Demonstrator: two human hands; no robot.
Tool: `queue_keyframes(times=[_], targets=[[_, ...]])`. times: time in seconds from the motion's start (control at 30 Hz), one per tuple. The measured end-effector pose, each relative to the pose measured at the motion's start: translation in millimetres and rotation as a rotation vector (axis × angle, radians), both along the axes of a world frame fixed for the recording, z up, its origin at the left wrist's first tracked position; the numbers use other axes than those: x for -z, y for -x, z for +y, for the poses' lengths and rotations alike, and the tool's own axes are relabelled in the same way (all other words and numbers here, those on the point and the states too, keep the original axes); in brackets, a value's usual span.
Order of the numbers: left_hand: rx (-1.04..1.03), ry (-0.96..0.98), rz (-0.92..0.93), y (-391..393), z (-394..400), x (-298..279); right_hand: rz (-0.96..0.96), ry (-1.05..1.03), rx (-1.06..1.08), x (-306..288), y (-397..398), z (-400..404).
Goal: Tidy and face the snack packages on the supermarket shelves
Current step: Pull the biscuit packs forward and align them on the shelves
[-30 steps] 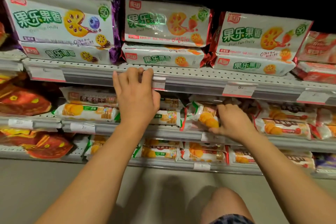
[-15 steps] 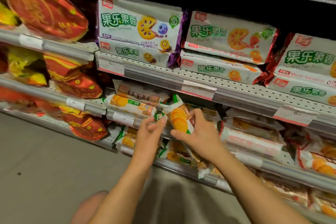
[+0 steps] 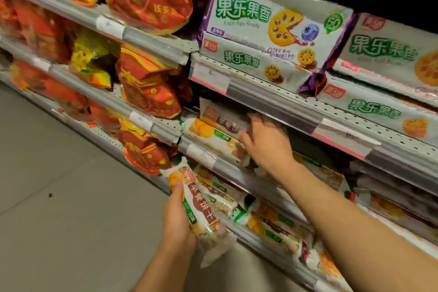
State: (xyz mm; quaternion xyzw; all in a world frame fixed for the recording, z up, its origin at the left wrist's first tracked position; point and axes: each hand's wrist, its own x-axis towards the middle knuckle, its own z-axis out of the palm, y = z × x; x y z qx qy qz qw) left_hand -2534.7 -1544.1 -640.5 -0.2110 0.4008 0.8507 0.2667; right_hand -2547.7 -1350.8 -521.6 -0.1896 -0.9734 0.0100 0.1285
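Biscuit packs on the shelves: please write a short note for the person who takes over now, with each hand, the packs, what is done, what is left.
Left hand: grips one long biscuit pack, held off the shelves, in front of the lower shelf.
Right hand: reaches into the middle shelf, fingers on the stacked biscuit packs; its grip is blurred.
Done: the purple-edged packs on the upper shelf lie stacked, facing front.
Left: place the held pack; straighten the jumbled lower-shelf packs.

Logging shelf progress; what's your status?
Left hand grips a biscuit pack off-shelf. Right hand on stacked packs, middle shelf. Nothing blocking.
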Motion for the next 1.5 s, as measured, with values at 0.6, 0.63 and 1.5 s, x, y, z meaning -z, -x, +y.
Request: queue_keyframes(times=[0.6,0.63,1.5], targets=[[0.047,-0.108,0.01,11.5,-33.4,16.5,-0.144,0.083,0.022,26.4,79.1,32.9],[0.065,-0.117,0.004,11.3,-32.8,15.5,-0.122,0.039,0.002,25.1,74.5,31.0],[0.214,-0.246,0.18,11.3,28.6,54.9,0.044,-0.354,0.141,29.3,-226.8,109.0]])
